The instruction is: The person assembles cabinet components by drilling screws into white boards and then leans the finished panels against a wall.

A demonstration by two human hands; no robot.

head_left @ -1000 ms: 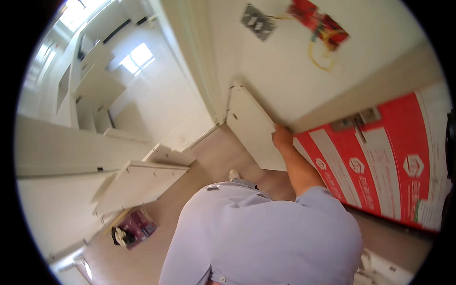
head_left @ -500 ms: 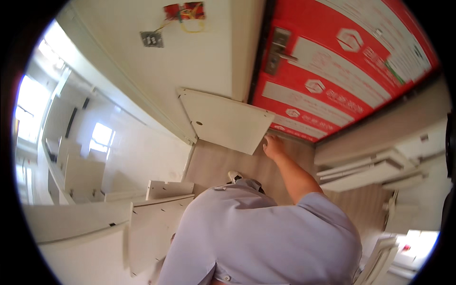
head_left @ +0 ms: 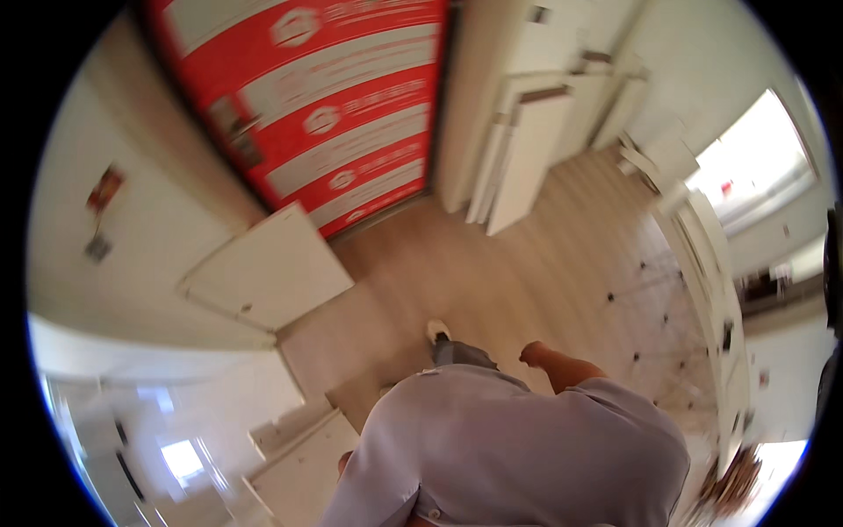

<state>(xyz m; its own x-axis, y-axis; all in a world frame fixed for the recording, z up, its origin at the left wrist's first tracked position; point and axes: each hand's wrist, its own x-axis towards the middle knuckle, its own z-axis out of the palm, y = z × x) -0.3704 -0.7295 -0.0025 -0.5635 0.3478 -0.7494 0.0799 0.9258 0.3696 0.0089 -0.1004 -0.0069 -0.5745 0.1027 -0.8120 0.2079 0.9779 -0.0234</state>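
Observation:
My right hand (head_left: 532,353) hangs over the wood-look floor, clear of the panels, with nothing visible in it. Motion smears its fingers. Only a sliver of my left hand (head_left: 343,462) shows past my grey shirt, beside the edge of a white board (head_left: 303,470) at the lower left; its fingers are hidden, and I cannot tell whether it grips that board. Farther off, a white panel (head_left: 272,272) with one round hole leans against the wall next to the red-wrapped door.
The door (head_left: 351,114) with a metal handle is at the far side. Several white boards (head_left: 531,158) lean upright right of it. A long white panel (head_left: 702,255) stands at the right, near small dark pieces (head_left: 636,357) on the floor. My shoe (head_left: 437,330) is ahead.
My view has swung right, so the door and leaning panel now sit farther left. My right hand has come away from that panel's corner, back toward my body.

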